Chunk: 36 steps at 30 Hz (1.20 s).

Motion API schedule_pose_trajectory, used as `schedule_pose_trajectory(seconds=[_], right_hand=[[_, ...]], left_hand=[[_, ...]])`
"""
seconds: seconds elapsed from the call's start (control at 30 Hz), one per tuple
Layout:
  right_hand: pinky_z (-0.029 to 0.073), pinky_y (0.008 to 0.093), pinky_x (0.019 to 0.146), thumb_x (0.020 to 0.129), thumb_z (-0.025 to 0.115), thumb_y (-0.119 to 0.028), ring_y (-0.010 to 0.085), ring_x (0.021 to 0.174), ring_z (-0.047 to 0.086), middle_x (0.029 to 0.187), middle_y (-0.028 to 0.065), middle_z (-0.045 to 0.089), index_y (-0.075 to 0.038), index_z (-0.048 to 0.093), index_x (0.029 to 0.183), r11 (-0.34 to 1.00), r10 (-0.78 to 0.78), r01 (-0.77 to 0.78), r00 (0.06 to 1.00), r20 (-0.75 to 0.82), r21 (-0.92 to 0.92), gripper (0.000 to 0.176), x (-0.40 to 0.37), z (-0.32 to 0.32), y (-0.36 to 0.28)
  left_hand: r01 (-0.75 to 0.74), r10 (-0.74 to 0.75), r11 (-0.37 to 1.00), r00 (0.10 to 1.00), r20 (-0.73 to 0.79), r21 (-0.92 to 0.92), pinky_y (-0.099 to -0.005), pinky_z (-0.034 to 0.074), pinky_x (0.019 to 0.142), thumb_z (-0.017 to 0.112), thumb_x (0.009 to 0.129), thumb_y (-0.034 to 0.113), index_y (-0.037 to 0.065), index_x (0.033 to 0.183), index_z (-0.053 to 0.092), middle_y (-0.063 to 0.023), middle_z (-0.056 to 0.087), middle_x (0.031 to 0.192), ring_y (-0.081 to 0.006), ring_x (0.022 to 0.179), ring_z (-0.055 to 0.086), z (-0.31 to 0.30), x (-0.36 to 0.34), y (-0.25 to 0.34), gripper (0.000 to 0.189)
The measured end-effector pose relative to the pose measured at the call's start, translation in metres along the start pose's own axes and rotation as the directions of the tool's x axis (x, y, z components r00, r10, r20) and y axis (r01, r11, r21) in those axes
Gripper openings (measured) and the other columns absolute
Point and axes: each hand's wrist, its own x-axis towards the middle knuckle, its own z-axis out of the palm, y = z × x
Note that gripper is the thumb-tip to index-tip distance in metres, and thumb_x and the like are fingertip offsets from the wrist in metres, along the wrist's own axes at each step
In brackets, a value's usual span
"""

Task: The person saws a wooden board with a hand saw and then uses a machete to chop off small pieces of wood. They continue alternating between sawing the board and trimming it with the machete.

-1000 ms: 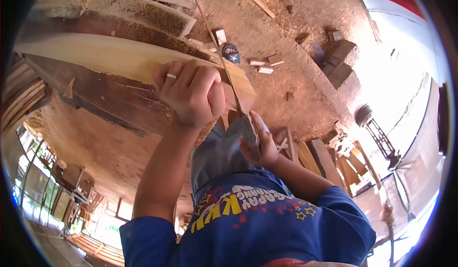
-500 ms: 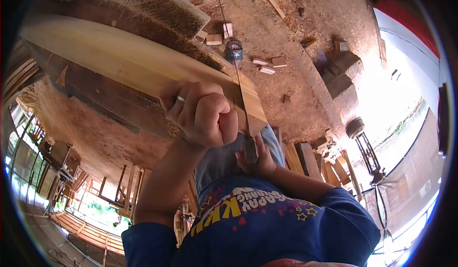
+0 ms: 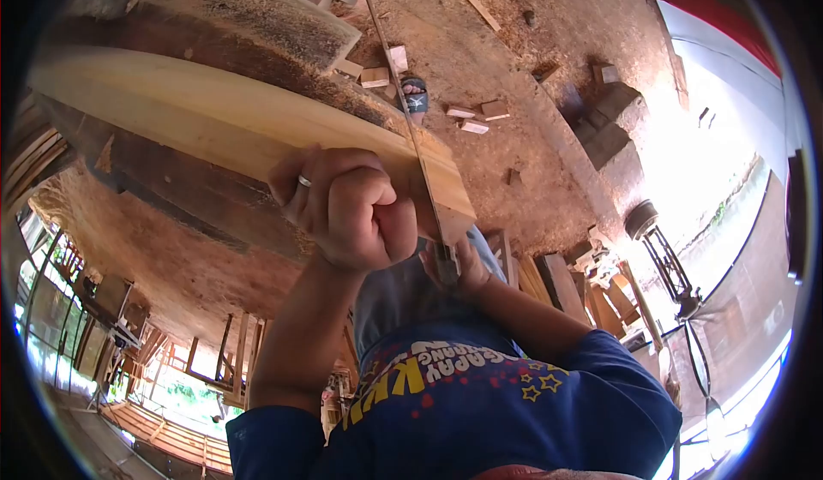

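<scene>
A long, pale wooden beam (image 3: 231, 120) runs from the upper left to its squared end near the middle. My left hand (image 3: 347, 206), a ring on one finger, is closed in a fist against its near edge and grips it close to that end. Across the beam, beside my knuckles, lies the thin blade of a handsaw (image 3: 420, 156), seen nearly edge-on. Below the beam's end, my right hand (image 3: 467, 267) is wrapped around the saw's handle; the beam and handle partly hide its fingers.
Rough dark timber (image 3: 283, 30) lies beyond the beam. Small wood offcuts (image 3: 473, 126) are scattered on the sawdust-covered ground near a sandalled foot (image 3: 415, 96). Dark blocks (image 3: 610, 120) stand farther right, and a metal-framed tool or stand (image 3: 664, 261) is at the right.
The view has shifted slightly. My right hand and the saw handle have moved a little up toward the beam, and the blade's angle has changed slightly. My left hand keeps its grip.
</scene>
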Motion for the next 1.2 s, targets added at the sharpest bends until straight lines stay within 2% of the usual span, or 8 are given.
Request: schedule_pose_trajectory(seconds=[0.1,0.13,0.3,0.7,0.97,1.07,1.13,1.2], right_hand=[[0.054,0.0350,0.075,0.088,0.076,-0.006,0.0227,0.081,0.067,0.093,0.0068,0.064,0.004,0.036,0.141,0.968,-0.114,0.090,0.989,-0.092,-0.232,0.067,0.014,0.002,-0.006],[0.054,0.0358,0.075,0.088,0.076,-0.006,0.0235,0.082,0.067,0.094,0.0072,0.064,0.004,0.037,0.140,0.993,-0.063,0.051,0.991,-0.114,-0.105,0.066,0.017,-0.002,-0.015],[0.047,0.0462,0.108,0.081,0.079,-0.008,0.0473,0.127,0.060,0.144,0.0309,0.053,0.006,0.018,0.159,0.995,0.015,-0.010,0.998,-0.055,0.101,0.100,0.008,0.005,0.001],[0.043,0.0542,0.112,0.079,0.078,-0.010,0.0466,0.129,0.058,0.146,0.0299,0.053,0.008,0.030,0.154,0.996,-0.089,0.088,0.996,0.017,0.032,0.091,0.034,-0.023,-0.007],[0.042,0.0565,0.114,0.080,0.077,-0.011,0.0467,0.124,0.062,0.141,0.0293,0.058,0.008,0.031,0.153,0.994,-0.097,0.094,0.994,0.053,0.054,0.089,0.035,-0.032,-0.011],[0.041,0.0568,0.115,0.080,0.077,-0.011,0.0456,0.125,0.062,0.144,0.0286,0.056,0.008,0.031,0.153,0.995,-0.082,0.079,0.995,0.050,0.053,0.089,0.033,-0.031,-0.012],[0.041,0.0559,0.116,0.080,0.077,-0.012,0.0458,0.126,0.061,0.145,0.0278,0.055,0.008,0.030,0.153,0.996,-0.078,0.077,0.997,0.030,0.035,0.089,0.032,-0.029,-0.013],[0.041,0.0538,0.116,0.079,0.078,-0.012,0.0460,0.128,0.060,0.148,0.0273,0.053,0.007,0.029,0.154,0.999,-0.047,0.046,0.999,0.016,0.021,0.091,0.031,-0.027,-0.014]], left_hand=[[-0.001,0.001,1.000,1.000,-0.011,-0.017,-0.0357,0.038,0.084,0.053,0.070,0.009,0.019,0.078,0.047,0.0036,0.058,0.075,-0.0158,0.062,0.054,0.001,0.000,0.000,0.015],[-0.003,0.003,1.000,1.000,-0.012,-0.018,-0.0357,0.038,0.084,0.053,0.069,0.009,0.019,0.079,0.047,0.0036,0.058,0.075,-0.0157,0.062,0.054,0.000,0.001,0.000,0.015],[0.002,-0.001,1.000,0.999,0.045,-0.002,-0.0365,0.038,0.084,0.054,0.073,0.011,0.019,0.083,0.049,0.0038,0.059,0.078,-0.0162,0.065,0.055,-0.005,-0.004,-0.001,0.014],[0.018,-0.018,1.000,0.960,0.280,0.001,-0.0463,0.045,0.091,0.054,0.093,0.015,0.008,0.113,0.052,-0.0159,0.060,0.119,-0.0323,0.108,0.056,-0.025,-0.018,0.005,0.021],[0.083,-0.090,0.995,0.980,0.177,0.046,-0.0408,0.042,0.089,0.060,0.090,0.015,0.016,0.098,0.058,-0.0066,0.071,0.104,-0.0260,0.089,0.069,-0.010,-0.010,0.011,0.008],[-0.008,-0.009,0.998,0.969,0.246,0.067,-0.0462,0.045,0.093,0.058,0.094,0.018,0.007,0.118,0.056,-0.0159,0.067,0.117,-0.0332,0.102,0.066,-0.016,-0.007,0.007,0.026],[-0.046,0.025,0.996,0.971,0.238,0.083,-0.0454,0.044,0.090,0.056,0.093,0.018,0.007,0.113,0.055,-0.0152,0.066,0.112,-0.0323,0.097,0.064,-0.015,-0.001,0.007,0.024],[-0.028,0.014,0.996,0.989,0.147,0.090,-0.0383,0.040,0.081,0.055,0.085,0.016,0.016,0.085,0.054,-0.0048,0.067,0.087,-0.0236,0.072,0.062,-0.004,0.007,0.008,0.001]])
